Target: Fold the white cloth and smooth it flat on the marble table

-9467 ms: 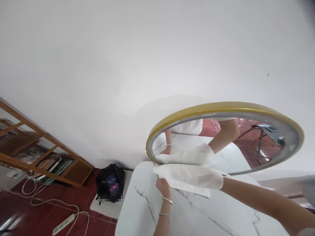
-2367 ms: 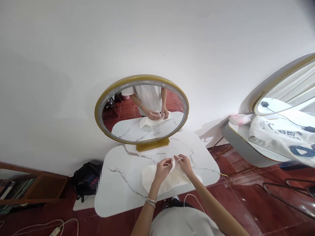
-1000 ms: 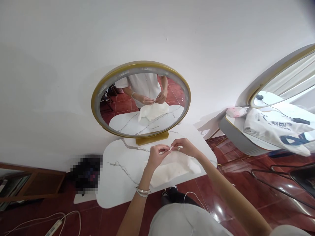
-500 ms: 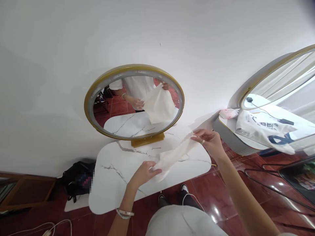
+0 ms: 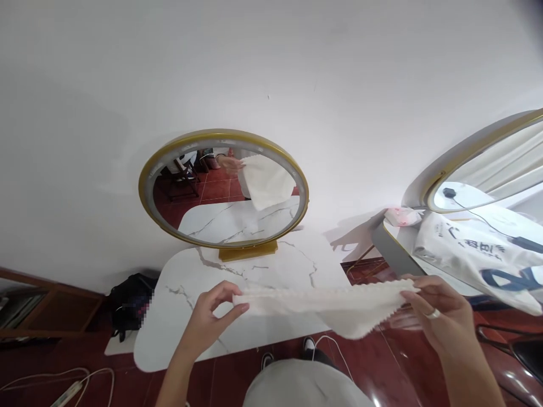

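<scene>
I hold a white cloth [image 5: 335, 305] stretched out in the air above the near edge of a white marble table [image 5: 203, 277]. My left hand [image 5: 207, 322] pinches its left corner between thumb and fingers. My right hand [image 5: 441, 316], with a ring on one finger, grips the right end. The cloth's lower corner hangs down below the table edge. A round gold-framed mirror [image 5: 223, 189] stands at the back of the table and reflects the cloth.
A second table with a gold-framed mirror [image 5: 479, 164] and a white printed bag [image 5: 475, 246] stands at the right. A black bag [image 5: 127, 308] and a low wooden shelf [image 5: 38, 308] are on the red tiled floor at the left, with a power strip [image 5: 68, 390].
The cloth was lifted off the table and pulled open; my hands moved apart, the right one out to the right, and the cloth is now spread wide between them.
</scene>
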Tool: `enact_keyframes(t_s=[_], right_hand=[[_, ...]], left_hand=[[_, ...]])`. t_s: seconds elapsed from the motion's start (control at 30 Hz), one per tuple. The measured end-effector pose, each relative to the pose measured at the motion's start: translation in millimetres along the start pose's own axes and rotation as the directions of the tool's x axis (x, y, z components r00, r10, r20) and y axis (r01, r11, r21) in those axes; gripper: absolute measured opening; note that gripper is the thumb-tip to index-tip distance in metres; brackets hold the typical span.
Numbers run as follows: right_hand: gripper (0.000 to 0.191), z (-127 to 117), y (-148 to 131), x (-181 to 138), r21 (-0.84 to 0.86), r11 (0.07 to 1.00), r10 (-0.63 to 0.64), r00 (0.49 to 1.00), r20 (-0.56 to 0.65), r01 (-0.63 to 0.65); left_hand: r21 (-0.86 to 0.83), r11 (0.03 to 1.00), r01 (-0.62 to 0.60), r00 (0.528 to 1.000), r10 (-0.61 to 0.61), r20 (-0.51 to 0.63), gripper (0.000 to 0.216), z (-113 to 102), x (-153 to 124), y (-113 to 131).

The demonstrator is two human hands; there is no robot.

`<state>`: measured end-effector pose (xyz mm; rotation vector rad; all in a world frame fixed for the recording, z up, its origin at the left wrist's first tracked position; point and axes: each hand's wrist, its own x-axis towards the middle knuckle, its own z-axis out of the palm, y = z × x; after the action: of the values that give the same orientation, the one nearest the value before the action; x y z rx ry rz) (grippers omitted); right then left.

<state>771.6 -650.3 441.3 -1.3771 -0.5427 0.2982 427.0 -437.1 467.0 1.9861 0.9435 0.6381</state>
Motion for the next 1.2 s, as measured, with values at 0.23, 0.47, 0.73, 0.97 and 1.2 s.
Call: enact_keyframes(t_s=[0.23, 0.47, 0.73, 0.97, 1.2], right_hand=[[0.045, 31, 61, 67, -0.134, 0.982, 0.141, 0.988, 0.067, -0.131], [0.067, 82, 179, 80, -0.318, 0.940, 0.127, 0.992, -0.003, -0.122], [0.054, 98, 248, 4, -0.588, 0.752, -0.034, 0.909, 0.416, 0.297], [0.050, 155, 258, 14, -0.681, 0.332, -0.010, 0.724, 0.690, 0.653], [0.047, 170, 273, 52, -0.625, 0.357, 0.036, 0.659, 0.752, 0.694]], left_hand=[[-0.087, 0.978, 0.191, 0.979, -0.196, -0.062, 0.035, 47, 63, -20], [-0.092, 0.967, 0.237, 0.911, -0.255, -0.325, 0.046, 153, 117, -95], [0.512, 0.855, -0.080, 0.993, 0.111, -0.031, 0.049, 233, 101, -150], [0.579, 0.815, 0.028, 0.981, 0.088, -0.172, 0.058, 239, 124, -166], [0.588, 0.793, 0.159, 0.963, 0.008, -0.270, 0.064, 249, 155, -161]])
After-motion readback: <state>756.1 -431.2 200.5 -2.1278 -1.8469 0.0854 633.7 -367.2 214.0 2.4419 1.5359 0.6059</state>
